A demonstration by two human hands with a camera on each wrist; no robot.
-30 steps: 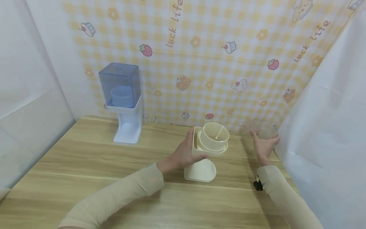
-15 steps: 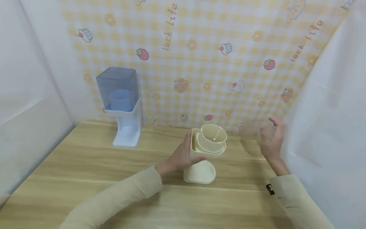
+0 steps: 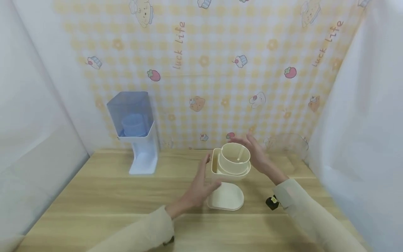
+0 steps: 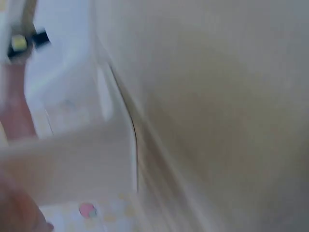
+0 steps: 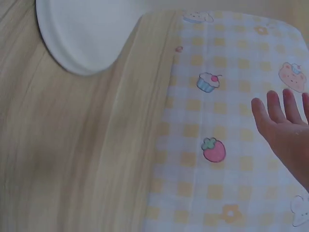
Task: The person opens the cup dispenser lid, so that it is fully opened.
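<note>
Cream plastic, upright on the surface (image 3: 78, 206), right of centre and a little in from the back edge: the dispenser body (image 3: 230, 177), with a round cup (image 3: 235, 166) on top. To either side, left hand (image 3: 196, 190) and right hand (image 3: 258, 157), both with fingers released; contact impossible to tell. Best to bring both in evenly, below the rim, keeping the foot (image 3: 226, 197) flat. Near the back right corner, a clear cover (image 3: 289, 143).

the left hand (image 4: 18, 209) is near a pale stand (image 4: 87, 164).
</note>
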